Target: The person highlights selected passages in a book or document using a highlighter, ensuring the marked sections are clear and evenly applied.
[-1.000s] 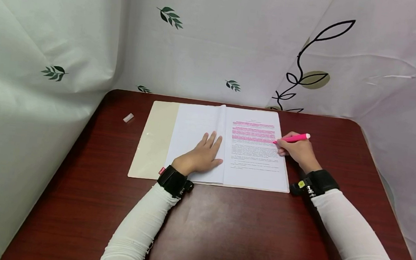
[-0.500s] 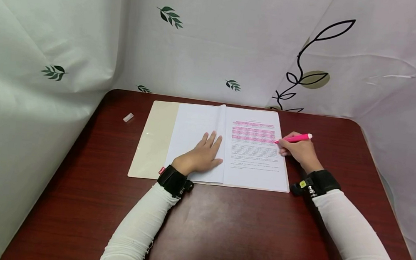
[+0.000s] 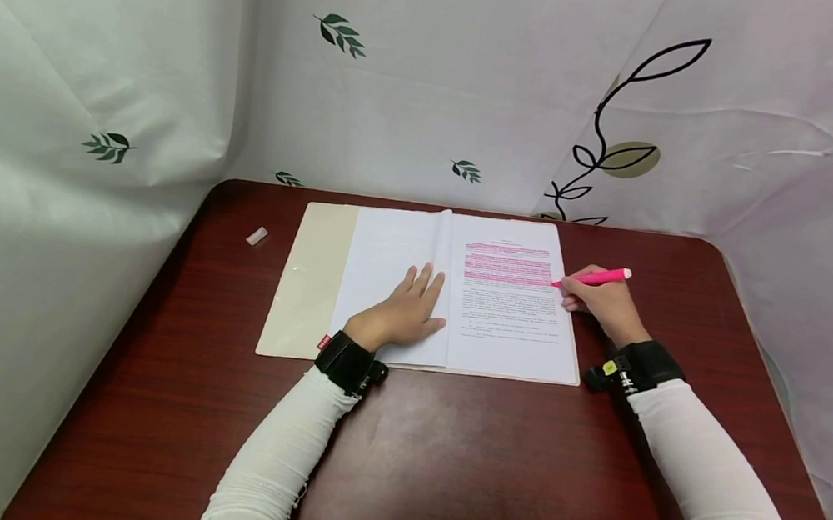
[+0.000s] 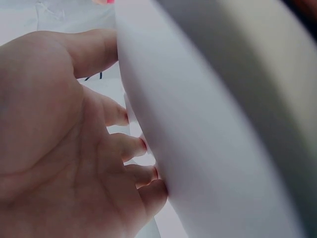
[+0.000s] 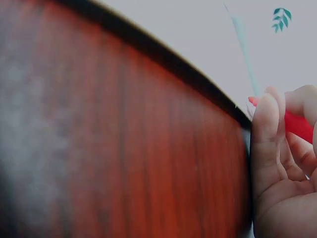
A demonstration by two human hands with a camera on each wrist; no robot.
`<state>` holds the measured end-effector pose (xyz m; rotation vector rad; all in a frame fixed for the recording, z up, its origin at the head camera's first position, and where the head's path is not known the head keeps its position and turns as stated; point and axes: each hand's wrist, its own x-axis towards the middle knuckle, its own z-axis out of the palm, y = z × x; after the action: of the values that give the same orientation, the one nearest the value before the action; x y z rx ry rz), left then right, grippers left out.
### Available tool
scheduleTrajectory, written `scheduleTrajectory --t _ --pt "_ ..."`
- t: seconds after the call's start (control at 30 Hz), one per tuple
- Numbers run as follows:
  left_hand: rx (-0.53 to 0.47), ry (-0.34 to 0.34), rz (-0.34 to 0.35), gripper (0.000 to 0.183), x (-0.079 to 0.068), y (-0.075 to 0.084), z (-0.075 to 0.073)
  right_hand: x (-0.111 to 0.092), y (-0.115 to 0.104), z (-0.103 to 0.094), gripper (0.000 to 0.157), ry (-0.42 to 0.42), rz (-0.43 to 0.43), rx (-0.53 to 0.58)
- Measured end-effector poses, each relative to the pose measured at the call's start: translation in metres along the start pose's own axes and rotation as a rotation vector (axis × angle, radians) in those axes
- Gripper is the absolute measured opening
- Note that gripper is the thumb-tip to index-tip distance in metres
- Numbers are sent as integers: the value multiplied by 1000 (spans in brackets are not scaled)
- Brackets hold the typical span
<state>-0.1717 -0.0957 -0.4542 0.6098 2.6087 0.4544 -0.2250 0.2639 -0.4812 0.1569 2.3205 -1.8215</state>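
Observation:
An open folder of printed sheets lies near the table's far edge. Pink highlighter covers the upper lines of text on its right page. My left hand rests on the left page with fingers spread; in the left wrist view its fingertips touch the paper. My right hand pinches a pink highlighter at the right page's edge. The highlighter's tip is at the right end of the last marked line. In the right wrist view the fingers partly hide the red-looking barrel.
A small white eraser-like block sits on the dark red wooden table, left of the folder. The folder's cream cover shows at the left. A pale curtain with leaf prints hangs behind the table.
My right hand and the highlighter have shifted slightly to the right along the end of the marked line. The left hand has stayed in place.

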Motion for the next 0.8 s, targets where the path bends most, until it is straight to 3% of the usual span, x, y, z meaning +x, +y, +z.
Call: scheduleTrajectory --t 0.23,0.37,0.8 --pt "-1 0 3 81 -2 1 -1 -8 -7 -8 18 -46 8 311" --pt "-6 5 -9 81 -1 0 0 -13 -12 -9 12 -59 -12 431" --pt "2 5 -11 81 0 1 1 -34 -7 12 3 -94 -38 606"
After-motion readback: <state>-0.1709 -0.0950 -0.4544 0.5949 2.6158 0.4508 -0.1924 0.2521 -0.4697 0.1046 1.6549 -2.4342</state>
